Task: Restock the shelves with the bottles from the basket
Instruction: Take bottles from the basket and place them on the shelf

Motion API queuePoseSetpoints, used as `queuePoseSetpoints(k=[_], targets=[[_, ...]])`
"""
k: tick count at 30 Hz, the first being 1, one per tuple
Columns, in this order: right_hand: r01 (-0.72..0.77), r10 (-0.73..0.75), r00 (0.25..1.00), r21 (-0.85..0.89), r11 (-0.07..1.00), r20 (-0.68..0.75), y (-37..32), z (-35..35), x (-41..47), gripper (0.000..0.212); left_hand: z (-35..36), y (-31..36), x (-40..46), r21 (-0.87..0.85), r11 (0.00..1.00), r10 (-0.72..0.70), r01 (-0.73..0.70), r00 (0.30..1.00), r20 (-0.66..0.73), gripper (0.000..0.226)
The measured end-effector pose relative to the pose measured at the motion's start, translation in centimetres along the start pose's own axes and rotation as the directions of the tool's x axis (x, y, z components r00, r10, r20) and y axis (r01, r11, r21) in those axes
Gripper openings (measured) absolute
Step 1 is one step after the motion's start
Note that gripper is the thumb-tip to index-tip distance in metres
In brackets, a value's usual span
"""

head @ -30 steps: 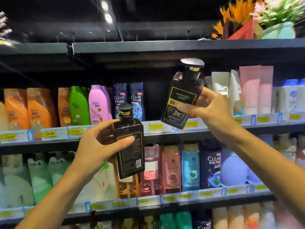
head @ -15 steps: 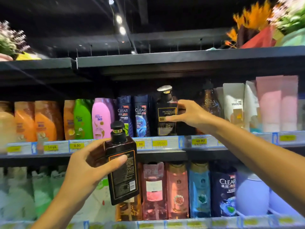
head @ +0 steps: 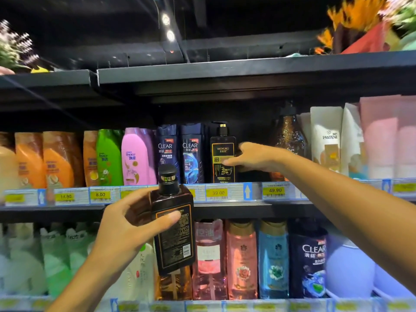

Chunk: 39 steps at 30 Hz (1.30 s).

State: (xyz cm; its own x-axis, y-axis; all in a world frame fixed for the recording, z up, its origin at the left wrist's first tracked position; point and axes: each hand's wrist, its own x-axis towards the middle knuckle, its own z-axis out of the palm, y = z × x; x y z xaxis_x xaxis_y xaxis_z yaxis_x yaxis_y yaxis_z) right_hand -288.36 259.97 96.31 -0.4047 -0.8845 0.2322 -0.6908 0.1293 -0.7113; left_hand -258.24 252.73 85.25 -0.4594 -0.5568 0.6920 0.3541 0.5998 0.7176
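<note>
- Since a second ago, the black pump bottle [head: 222, 154] has gone from the raised right hand [head: 254, 157] onto the upper shelf [head: 225, 209].
- Nearest, left hand [head: 126, 230] grips a second dark bottle [head: 174, 230] upright, probably ready to shelve.
- Farther, right hand's loose fingers touch the shelved bottle's label, seemingly squaring it beside the Clear bottles [head: 180, 154].

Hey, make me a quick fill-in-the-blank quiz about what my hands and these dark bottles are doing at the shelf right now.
1. The left hand grips a dark bottle with a ____ cap.
2. The right hand touches the WOYORO bottle standing on the ____ shelf.
3. Left of that bottle stand two navy bottles labelled ____.
4. The price tag below it reads ____.

Missing words: black; upper; CLEAR; 39.00
</note>
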Motion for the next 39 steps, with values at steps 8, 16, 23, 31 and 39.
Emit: queuePoseSetpoints(k=[8, 16, 23, 31, 39], targets=[[-0.037, 0.045, 0.999, -0.314, 0.949, 0.018, 0.3, -0.3, -0.1, 0.043, 0.2, -0.4, 0.6, -0.026, 1.000, -0.004, 0.005, 1.000, 0.020, 0.054], [-0.142, 0.156, 0.985, -0.171, 0.975, 0.071, -0.7, 0.0, 1.2, 0.039, 0.3, -0.3, -0.1, -0.001, 1.000, 0.005, -0.005, 1.000, 0.026, 0.046], [-0.123, 0.135, 0.989, -0.184, 0.975, 0.053, -0.3, 0.3, 2.0, 0.048, -0.5, 0.2, -1.2, 0.013, 1.000, -0.006, 0.006, 1.000, -0.012, 0.045], [-0.121, 0.126, 0.992, -0.246, 0.962, 0.003, -0.4, 0.8, 2.1, 0.062, -0.8, 0.6, -1.6, 0.022, 1.000, -0.005, 0.006, 1.000, -0.012, 0.045], [0.065, -0.257, 0.884, -0.443, 0.894, -0.390, -2.3, 0.2, -5.4, 0.055, 0.4, 0.8, -0.9, -0.022, 1.000, -0.019, 0.018, 0.999, -0.046, 0.043]])
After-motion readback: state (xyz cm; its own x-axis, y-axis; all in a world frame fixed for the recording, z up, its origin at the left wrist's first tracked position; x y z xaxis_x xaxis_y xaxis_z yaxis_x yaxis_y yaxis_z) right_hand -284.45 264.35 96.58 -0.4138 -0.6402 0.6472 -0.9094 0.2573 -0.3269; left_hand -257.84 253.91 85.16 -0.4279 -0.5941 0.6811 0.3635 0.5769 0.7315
